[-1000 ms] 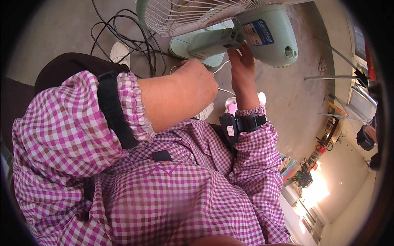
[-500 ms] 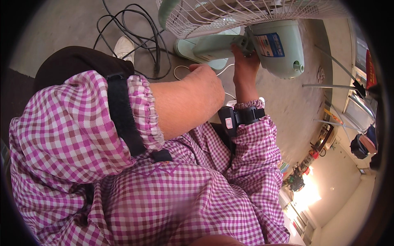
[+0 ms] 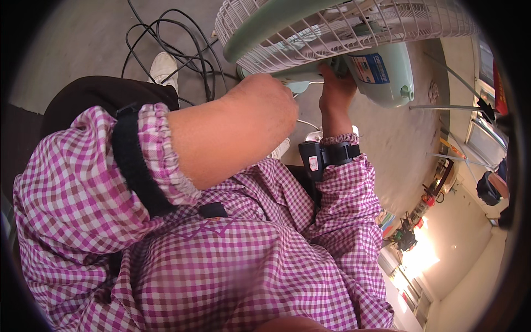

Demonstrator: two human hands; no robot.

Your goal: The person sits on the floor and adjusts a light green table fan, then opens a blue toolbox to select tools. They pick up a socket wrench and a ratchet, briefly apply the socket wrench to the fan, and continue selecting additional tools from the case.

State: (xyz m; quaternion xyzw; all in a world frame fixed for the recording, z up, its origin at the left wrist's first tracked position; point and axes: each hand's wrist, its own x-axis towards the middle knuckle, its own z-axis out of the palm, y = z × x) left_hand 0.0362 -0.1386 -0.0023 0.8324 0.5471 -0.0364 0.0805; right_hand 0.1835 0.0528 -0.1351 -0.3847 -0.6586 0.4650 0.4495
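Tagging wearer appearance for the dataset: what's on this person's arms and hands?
Both hands are bare: left hand, right hand. Purple-and-white checked sleeves with gathered cuffs, the left pushed up the forearm. A black strap circles the left sleeve; a black wrist band with a small boxy unit sits at the right cuff.

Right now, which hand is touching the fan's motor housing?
The right hand, reaching up beside the pale green motor housing. The left hand is lower, near the fan's neck, by the white grille.
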